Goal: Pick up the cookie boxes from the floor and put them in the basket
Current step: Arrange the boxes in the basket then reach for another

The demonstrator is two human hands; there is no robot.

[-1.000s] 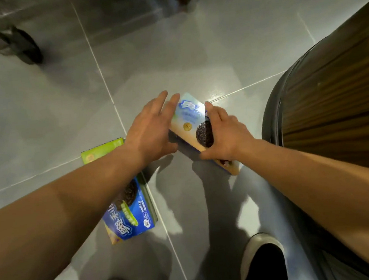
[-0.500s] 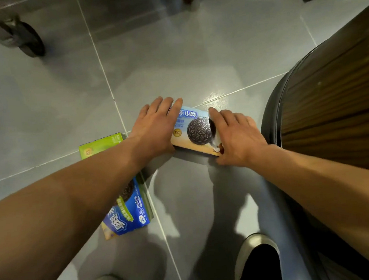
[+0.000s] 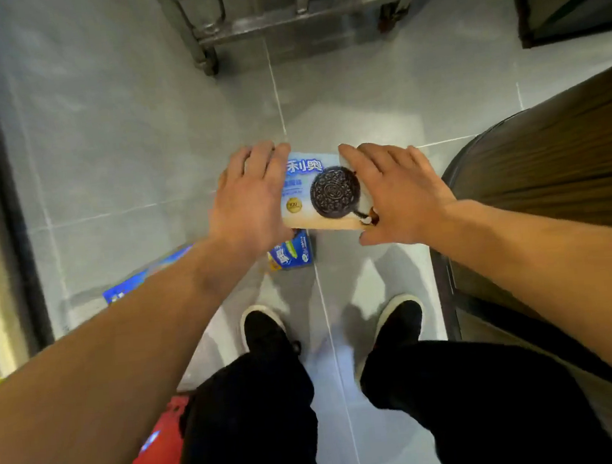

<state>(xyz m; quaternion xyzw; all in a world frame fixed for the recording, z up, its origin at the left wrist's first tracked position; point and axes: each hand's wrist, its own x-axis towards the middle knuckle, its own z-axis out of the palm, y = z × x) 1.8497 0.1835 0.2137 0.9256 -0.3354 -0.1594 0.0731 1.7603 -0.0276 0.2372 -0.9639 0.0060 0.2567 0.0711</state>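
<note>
The fingers of the left hand [image 3: 246, 200] lie straight and close together over the left end of a pale blue cookie box [image 3: 321, 193], and the fingers of the right hand [image 3: 401, 194] lie the same way over its right end. The box is pressed between the two palms rather than wrapped by curled fingers, a hold that suits a wide, flat carton too broad for one hand. Its printed face, showing a dark sandwich cookie, points up toward the camera, and it appears to be lifted clear of the grey tiled floor [image 3: 142, 153].

Below the left wrist, a second cookie box [image 3: 291, 253], darker blue, lies flat on the tiles, mostly hidden by the forearm. Another strip of blue packaging [image 3: 135, 283] shows further left on the floor; whether it is part of that same box cannot be told.

A red basket [image 3: 157, 455] sits low at the person's left side, beside the leg, so the held box probably has to swing down and left to reach it. Two black shoes stand on the tiles. A dark wood-grain cabinet [image 3: 551, 180] curves in at the right, and a metal trolley frame [image 3: 278, 19] stands ahead.
</note>
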